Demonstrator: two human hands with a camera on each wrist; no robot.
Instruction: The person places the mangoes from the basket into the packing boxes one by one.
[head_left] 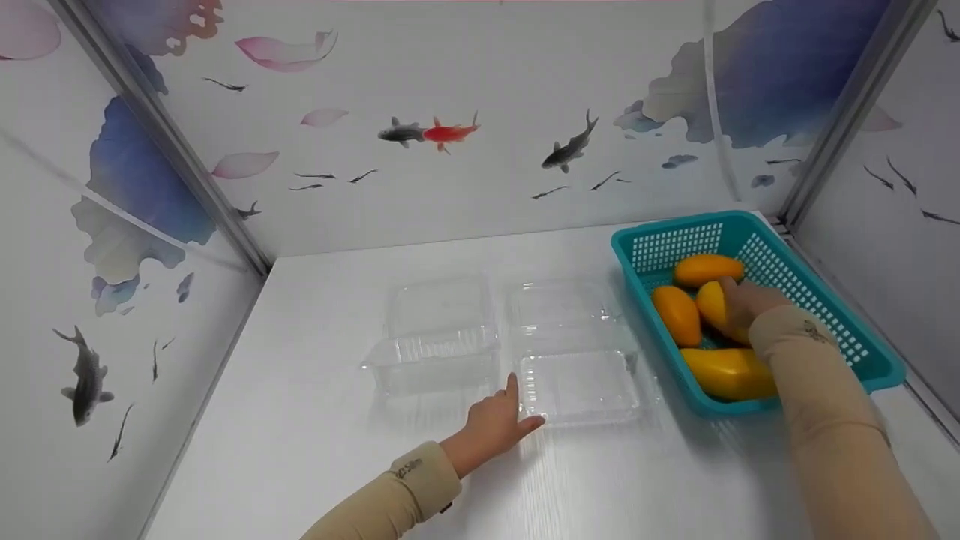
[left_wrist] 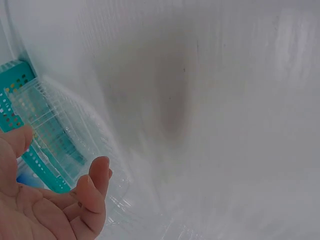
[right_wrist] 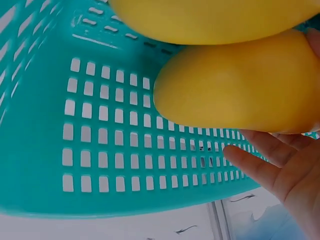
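In the head view my right hand reaches into the teal basket and grips a yellow mango. The right wrist view has that mango large, with the fingers of my right hand along its side and the thumb tip at its upper edge. More mangoes lie around it, including a longer yellow one in front. My left hand is beside a clear plastic clamshell box, thumb right at its near corner and index finger extended along its left side; nothing is in its palm.
A second clear clamshell box stands with its lid up, left of the first. Both are on the white table. Printed panels enclose the back and sides, and the basket sits near the right panel.
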